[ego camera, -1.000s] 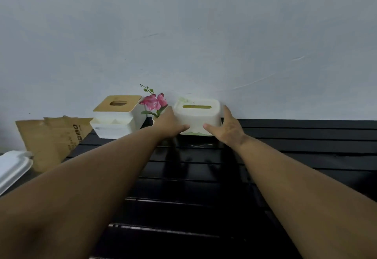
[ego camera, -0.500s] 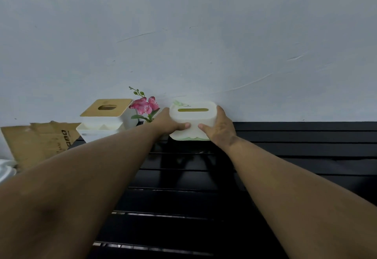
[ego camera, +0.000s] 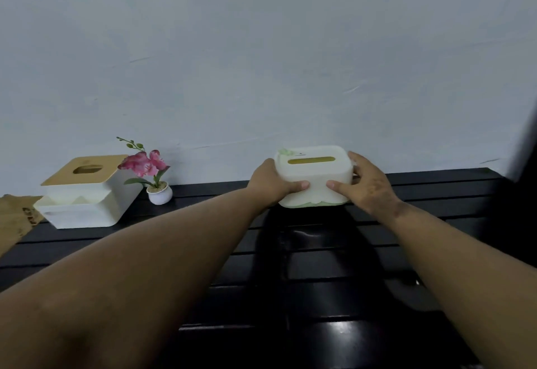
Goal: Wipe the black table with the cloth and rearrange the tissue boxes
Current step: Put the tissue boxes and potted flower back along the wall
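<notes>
Both hands' grip, left hand and right hand, clasps the white tissue box between them.

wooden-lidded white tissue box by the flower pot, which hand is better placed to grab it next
Left, probably. The left hand grips the side of the white green-trimmed tissue box nearer the wooden-lidded white tissue box; the right hand would have to cross over.

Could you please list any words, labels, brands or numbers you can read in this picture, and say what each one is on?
Brown cardboard, left edge: dark printed characters, cut off by the frame and too blurred to read.
White tissue box, held in both hands: a small green mark on its top corner, no legible text.
Wooden-lidded tissue box: no text visible.
</notes>
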`<state>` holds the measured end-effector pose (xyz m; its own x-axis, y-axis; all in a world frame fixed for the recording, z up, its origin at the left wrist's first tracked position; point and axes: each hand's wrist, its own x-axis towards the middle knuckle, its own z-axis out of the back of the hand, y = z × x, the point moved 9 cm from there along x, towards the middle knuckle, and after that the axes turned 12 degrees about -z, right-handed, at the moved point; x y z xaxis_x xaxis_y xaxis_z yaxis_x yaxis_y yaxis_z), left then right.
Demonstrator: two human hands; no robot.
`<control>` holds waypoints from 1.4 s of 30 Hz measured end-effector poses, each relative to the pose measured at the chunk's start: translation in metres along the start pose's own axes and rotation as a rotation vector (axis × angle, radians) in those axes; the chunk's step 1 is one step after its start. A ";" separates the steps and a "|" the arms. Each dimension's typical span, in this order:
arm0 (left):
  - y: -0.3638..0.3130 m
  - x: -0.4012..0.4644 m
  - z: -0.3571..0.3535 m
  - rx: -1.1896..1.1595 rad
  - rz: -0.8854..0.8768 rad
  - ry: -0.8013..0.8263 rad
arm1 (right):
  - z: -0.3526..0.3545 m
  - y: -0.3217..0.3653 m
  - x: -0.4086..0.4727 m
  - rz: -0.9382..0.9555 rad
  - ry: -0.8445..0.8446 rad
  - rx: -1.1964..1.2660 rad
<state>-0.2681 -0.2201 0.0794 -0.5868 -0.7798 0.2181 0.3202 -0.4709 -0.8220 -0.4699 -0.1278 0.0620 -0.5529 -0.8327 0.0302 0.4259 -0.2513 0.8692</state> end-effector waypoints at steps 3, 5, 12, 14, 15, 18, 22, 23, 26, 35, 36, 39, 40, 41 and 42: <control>-0.012 0.016 -0.030 0.015 -0.003 0.007 | 0.029 -0.024 0.014 -0.030 -0.011 0.014; -0.018 0.024 -0.046 0.039 -0.006 0.013 | 0.041 -0.031 0.018 -0.027 -0.015 0.019; -0.010 0.042 -0.068 0.111 0.038 -0.003 | 0.047 -0.050 0.036 -0.004 0.008 0.026; -0.007 0.044 -0.068 0.121 0.048 0.018 | 0.046 -0.052 0.036 -0.003 0.012 0.025; -0.007 0.045 -0.067 0.119 0.046 0.024 | 0.045 -0.052 0.035 0.003 0.007 0.027; -0.007 0.042 -0.062 0.090 0.043 0.035 | 0.039 -0.052 0.029 0.014 0.004 0.011; -0.003 0.038 -0.058 0.078 0.060 0.021 | 0.034 -0.047 0.032 0.025 0.028 -0.069; -0.003 0.038 -0.057 0.079 0.067 0.020 | 0.034 -0.042 0.031 0.031 0.024 -0.112; -0.004 0.036 -0.057 0.077 0.092 0.025 | 0.034 -0.030 0.032 0.017 0.019 -0.297; -0.009 -0.013 -0.022 0.276 0.092 0.131 | 0.028 0.064 -0.011 0.090 -0.190 -1.052; -0.006 -0.024 -0.012 0.368 0.054 0.173 | 0.015 0.081 -0.022 0.171 -0.194 -1.031; 0.012 -0.068 0.027 0.600 -0.011 0.276 | -0.040 0.114 -0.048 0.287 -0.031 -0.802; 0.021 -0.084 0.044 0.640 -0.011 0.283 | -0.063 0.122 -0.056 0.297 0.045 -0.714; 0.030 -0.099 0.061 0.665 -0.004 0.280 | -0.088 0.129 -0.063 0.304 0.118 -0.648; 0.041 -0.114 0.078 0.682 0.010 0.272 | -0.113 0.136 -0.069 0.315 0.180 -0.609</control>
<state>-0.1304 -0.1825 0.0618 -0.7169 -0.6972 0.0012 0.6661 -0.6854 -0.2942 -0.2927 -0.1602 0.1226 -0.2334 -0.9665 0.1068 0.9000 -0.1732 0.4000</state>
